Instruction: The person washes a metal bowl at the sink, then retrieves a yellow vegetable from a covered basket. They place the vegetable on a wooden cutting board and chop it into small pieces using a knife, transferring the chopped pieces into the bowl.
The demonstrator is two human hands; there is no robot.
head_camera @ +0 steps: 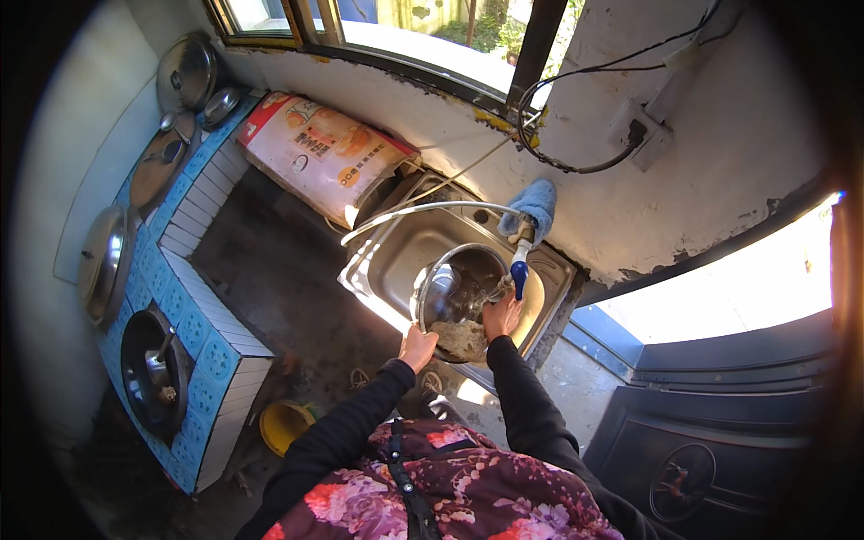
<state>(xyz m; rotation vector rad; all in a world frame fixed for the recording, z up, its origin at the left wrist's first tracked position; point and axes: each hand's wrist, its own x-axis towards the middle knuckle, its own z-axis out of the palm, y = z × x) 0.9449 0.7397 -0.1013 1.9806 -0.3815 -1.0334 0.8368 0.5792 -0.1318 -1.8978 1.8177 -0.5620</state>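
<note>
A round metal pot (440, 297) stands tilted in the stainless steel sink (398, 246), with water in it. My left hand (417, 347) is shut on the pot's near left rim. My right hand (501, 316) is at the pot's right side, just under the tap (522, 253) with its blue lever; its fingertips are hidden, so I cannot tell what it holds. Between both hands, a tan rough piece (461, 339), perhaps a cloth or scourer, lies at the near side of the pot. A blue cloth (536, 206) is wrapped around the pipe behind the tap.
A white hose (432, 206) arches over the sink from the tap. Left of the sink lies a large printed sack (324, 152). Further left, a blue-tiled counter (192, 327) bears a wok (152, 398) and lids. A yellow bucket (287, 426) sits on the floor. A dark door (715, 432) is at right.
</note>
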